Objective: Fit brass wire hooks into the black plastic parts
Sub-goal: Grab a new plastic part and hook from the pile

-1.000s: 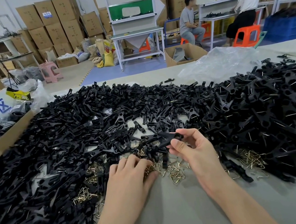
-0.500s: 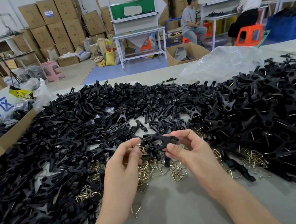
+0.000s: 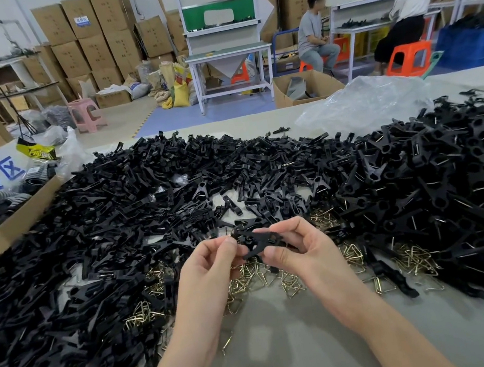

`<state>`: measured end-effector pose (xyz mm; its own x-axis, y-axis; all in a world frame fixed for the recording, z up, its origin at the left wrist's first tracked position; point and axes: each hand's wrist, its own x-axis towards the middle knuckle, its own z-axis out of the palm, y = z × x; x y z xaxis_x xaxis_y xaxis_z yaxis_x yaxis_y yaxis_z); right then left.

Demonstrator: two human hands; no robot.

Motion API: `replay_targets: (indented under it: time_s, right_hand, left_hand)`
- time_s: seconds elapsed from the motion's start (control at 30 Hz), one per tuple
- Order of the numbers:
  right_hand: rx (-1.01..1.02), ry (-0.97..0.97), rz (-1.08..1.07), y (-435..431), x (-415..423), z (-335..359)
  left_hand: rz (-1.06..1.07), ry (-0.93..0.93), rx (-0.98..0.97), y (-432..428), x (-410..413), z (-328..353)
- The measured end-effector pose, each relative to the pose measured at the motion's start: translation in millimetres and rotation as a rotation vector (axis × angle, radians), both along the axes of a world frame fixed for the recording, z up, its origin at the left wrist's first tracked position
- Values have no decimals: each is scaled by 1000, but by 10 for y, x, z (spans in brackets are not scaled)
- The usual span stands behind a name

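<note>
Both hands are lifting off the counter [image 3: 275, 354] above the black heap [image 3: 116, 233], closing together. Right hand [image 3: 302, 251] fingers are pinching one black plastic part [image 3: 263, 240] mid-body; left hand [image 3: 212, 269] is pinching, apparently, a brass wire hook [image 3: 231, 233]. Both probably light, stiff, slippery.

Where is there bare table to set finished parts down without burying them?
Best patch: the bare table nearest you, between the forearms, bordered by the brass wire hooks ahead, the left pile of black parts and the right pile. A thin strip runs along the far edge, left of the plastic bag. Everywhere between is crowded.
</note>
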<state>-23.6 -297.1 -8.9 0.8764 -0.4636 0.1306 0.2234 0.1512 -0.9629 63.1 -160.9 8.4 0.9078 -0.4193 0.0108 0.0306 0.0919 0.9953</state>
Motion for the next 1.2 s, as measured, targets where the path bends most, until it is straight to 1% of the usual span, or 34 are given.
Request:
replay_targets:
  time_s: [0.13,0.23,0.33,0.47,0.6,0.8,0.97,1.2]
  right_hand:
    - [49,-12,-2,-11,14,-22]
    - [118,-42,6,-29,29,-41]
    - [185,-79,21,-39,36,-56]
    - [197,-83,41,-37,37,-49]
    - [228,-88,56,-27,25,-21]
    - [264,-68,97,-1,10,17]
    - [401,-106,82,-23,13,27]
    - [390,-103,90,-3,14,36]
  left_hand:
    - [12,-54,41,21,12,-1]
    - [-12,-52,53,40,24,-14]
    - [-79,29,-14,39,38,13]
    - [-218,195,-137,49,25,62]
    - [-290,265,-98,97,29,76]
    - [-350,293,-142,57,-36,119]
    - [-343,328,-220,101,36,157]
    - [-381,355,-189,96,-5,158]
